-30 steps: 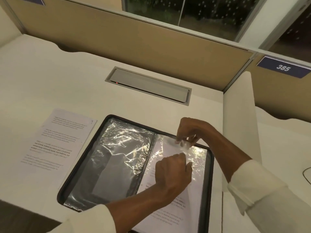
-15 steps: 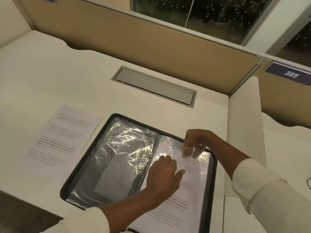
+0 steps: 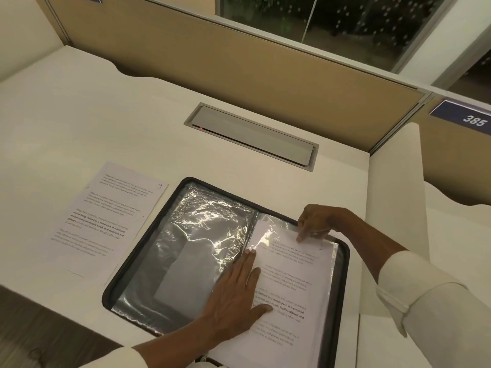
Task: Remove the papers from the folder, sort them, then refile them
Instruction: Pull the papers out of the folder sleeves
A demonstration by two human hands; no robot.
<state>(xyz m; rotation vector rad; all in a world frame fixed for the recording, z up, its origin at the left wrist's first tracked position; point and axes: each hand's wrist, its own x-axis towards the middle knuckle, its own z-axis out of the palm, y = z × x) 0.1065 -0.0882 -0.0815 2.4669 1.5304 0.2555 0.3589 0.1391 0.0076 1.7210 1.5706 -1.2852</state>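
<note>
head view looks down on a white desk [image 3: 93,123] closed in at the back by a tan partition [image 3: 239,70], with a window behind it. a black zip-edged folder [image 3: 148,235] lies open and flat at the near edge of the desk. its left side is a crinkled clear sleeve [image 3: 202,248] catching the light. its right side holds a printed sheet [image 3: 292,288] in a second clear sleeve [image 3: 268,235]. just left of the folder, a loose printed page [image 3: 111,216] lies flat on the desk, with a handwritten mark at its top right corner. a grey cable hatch [image 3: 252,136] sits in the desk beyond the folder. the left hand [image 3: 236,296] lies flat with straight fingers, pressing along the fold between the two sides, thumb on the printed sheet. the right hand [image 3: 316,221] has its fingers curled at the top of the right side, pinching the lip of the second clear sleeve, one fingertip on the sheet. a blue plate [image 3: 470,118] on the right reads 385
</note>
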